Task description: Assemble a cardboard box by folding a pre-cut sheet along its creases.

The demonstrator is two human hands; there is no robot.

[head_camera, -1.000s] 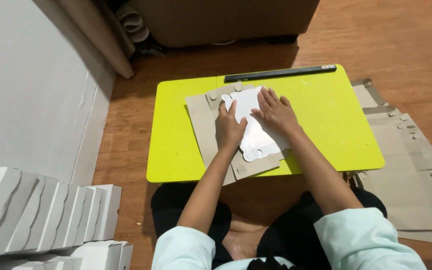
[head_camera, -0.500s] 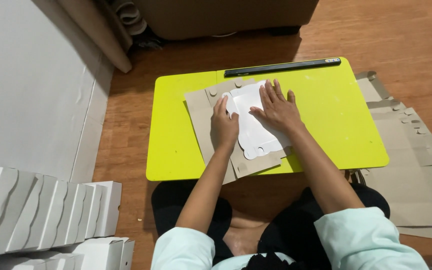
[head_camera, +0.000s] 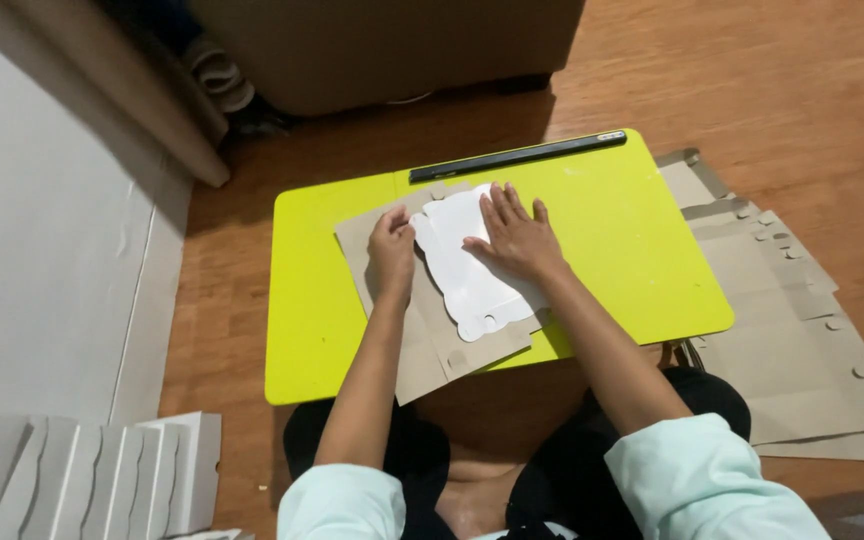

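A flat die-cut cardboard sheet (head_camera: 422,340), brown with a white scalloped panel (head_camera: 462,275), lies on a bright yellow-green lap table (head_camera: 632,250). My left hand (head_camera: 392,255) presses on the brown flap at the white panel's left edge, fingers curled. My right hand (head_camera: 514,238) lies flat on the white panel with fingers spread, pressing it down. Both forearms reach forward from pale mint sleeves.
A long black ruler (head_camera: 517,157) rests along the table's far edge. Several flat brown cardboard blanks (head_camera: 792,330) are stacked on the wooden floor to the right. White folded boxes (head_camera: 82,480) stand at lower left beside a white wall. A dark cabinet (head_camera: 382,50) stands ahead.
Both hands have stayed on the cardboard sheet, shifting slightly along it. The camera view moved a little, so the table sits differently in the picture.
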